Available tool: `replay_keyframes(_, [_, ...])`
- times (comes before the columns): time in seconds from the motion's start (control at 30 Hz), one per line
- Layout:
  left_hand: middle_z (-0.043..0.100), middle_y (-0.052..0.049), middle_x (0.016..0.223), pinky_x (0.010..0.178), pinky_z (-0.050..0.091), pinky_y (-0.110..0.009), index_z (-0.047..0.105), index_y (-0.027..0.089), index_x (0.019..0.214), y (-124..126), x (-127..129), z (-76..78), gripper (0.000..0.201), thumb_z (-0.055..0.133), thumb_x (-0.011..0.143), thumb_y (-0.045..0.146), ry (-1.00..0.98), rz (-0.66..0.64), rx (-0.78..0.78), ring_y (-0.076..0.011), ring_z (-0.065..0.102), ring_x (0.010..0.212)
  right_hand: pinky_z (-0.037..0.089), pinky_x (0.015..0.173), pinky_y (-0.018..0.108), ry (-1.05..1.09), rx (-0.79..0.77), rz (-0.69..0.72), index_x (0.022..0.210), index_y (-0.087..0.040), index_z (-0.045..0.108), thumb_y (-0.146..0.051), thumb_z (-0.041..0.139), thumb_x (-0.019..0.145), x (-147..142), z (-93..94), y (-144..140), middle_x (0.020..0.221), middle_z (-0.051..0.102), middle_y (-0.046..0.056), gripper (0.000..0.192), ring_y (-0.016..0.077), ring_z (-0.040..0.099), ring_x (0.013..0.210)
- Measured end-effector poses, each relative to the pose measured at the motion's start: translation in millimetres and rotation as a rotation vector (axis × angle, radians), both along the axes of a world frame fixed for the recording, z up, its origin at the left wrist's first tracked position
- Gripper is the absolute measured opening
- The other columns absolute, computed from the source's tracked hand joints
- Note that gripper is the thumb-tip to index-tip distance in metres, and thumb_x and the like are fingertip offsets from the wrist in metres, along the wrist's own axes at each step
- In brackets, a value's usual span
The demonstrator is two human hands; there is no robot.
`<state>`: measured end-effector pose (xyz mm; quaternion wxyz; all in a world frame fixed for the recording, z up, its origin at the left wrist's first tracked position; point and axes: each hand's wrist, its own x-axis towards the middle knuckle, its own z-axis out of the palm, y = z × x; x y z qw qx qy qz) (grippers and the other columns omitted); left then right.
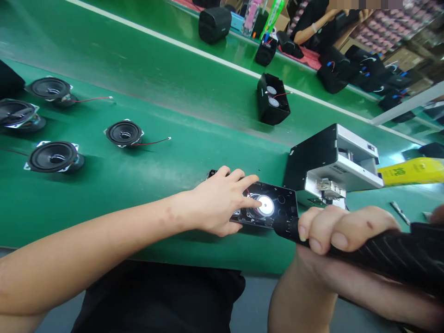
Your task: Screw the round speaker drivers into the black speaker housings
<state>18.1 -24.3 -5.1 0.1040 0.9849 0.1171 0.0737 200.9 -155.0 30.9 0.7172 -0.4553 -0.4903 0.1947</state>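
Head view: left hand [217, 201] presses flat, fingers apart, on the black panel [277, 203] near the table edge [208, 263]; right hand [342, 231] clamps the screwdriver [381, 252].

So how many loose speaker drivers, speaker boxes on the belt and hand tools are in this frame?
Loose speaker drivers: 4
Open speaker boxes on the belt: 1
Closed speaker boxes on the belt: 1
Electric screwdrivers, in the right hand: 1
Total: 7
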Motion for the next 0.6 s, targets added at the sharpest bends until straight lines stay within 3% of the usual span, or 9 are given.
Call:
replay_keyframes(0.1, [0.045, -0.018, 0.166, 0.098, 0.042, -0.052, 0.064, 0.034, 0.151, 0.3, 0.6, 0.7, 0.066, 0.075, 0.088, 0.052, 0.004, 0.003, -0.001, -0.0416, 0.055, 0.130, 0.043, 0.043, 0.031, -0.091, 0.056, -0.049, 0.095, -0.031, 0.070, -0.065, 0.075, 0.090, -15.1, 2.4, 11.6, 0.064, 0.047, -0.008, 0.035, 0.0116, 0.040, 0.039])
replay_keyframes(0.23, [0.045, -0.017, 0.165, 0.098, 0.042, -0.051, 0.065, 0.034, 0.149, -0.1, 0.8, 0.5, 0.065, 0.075, 0.088, 0.052, -0.005, 0.006, -0.015, -0.0418, 0.055, 0.129, 0.041, 0.041, 0.028, 0.023, 0.119, -0.012, 0.121, -0.036, 0.074, -0.078, 0.055, 0.097, -18.6, -2.3, 18.6, 0.067, 0.054, -0.007, 0.052, 0.0132, 0.043, 0.040])
replay_keyframes(0.33, [0.045, -0.016, 0.165, 0.098, 0.042, -0.051, 0.066, 0.034, 0.148, -0.3, 0.4, -0.7, 0.065, 0.077, 0.087, 0.052, -0.021, 0.008, -0.017, -0.0418, 0.055, 0.130, 0.042, 0.042, 0.029, 0.067, 0.138, -0.009, 0.124, -0.035, 0.075, -0.078, 0.050, 0.098, -16.4, -6.5, 18.6, 0.068, 0.058, -0.006, 0.057, 0.0138, 0.044, 0.042])
replay_keyframes(0.6, [0.048, -0.017, 0.162, 0.096, 0.042, -0.051, 0.068, 0.034, 0.146, 0.0, 0.6, 1.7, 0.063, 0.076, 0.086, 0.050, -0.015, 0.010, -0.020, -0.0409, 0.056, 0.127, 0.043, 0.041, 0.030, 0.103, 0.137, 0.009, 0.125, -0.032, 0.073, -0.074, 0.062, 0.096, -20.0, -7.7, 20.0, 0.068, 0.061, -0.006, 0.052, 0.0142, 0.044, 0.041])
